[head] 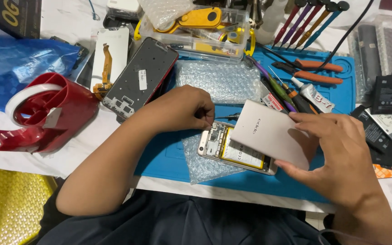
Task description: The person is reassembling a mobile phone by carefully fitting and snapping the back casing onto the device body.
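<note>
The opened smartphone (232, 152) lies on a sheet of bubble wrap (205, 163) on the blue repair mat (169, 156), its battery and circuit board bared. Its pale back cover (271, 134) is already off and lifted clear, so the opening step looks done; whatever work on the inside is meant appears only just begun, and the phone is not yet closed again.

The right hand (341, 159) holds the back cover tilted above the phone's far end, thumb on top and fingers (291, 170) curled under its lower edge, gripping the plate from both faces. The left hand (184, 109) rests at the phone's top corner, its fingers (205, 119) pressed together in a pinch; something thin, perhaps a small tool tip, shows there, but I cannot tell what.

Just beyond the left fingers lies another bubble-wrap piece (218, 81) and a red phone frame (141, 77). Beyond the right fingers lie screwdrivers (282, 93) and orange-handled pliers (316, 72); loose batteries (389, 95) lie off to their right on the bench (91, 140).
</note>
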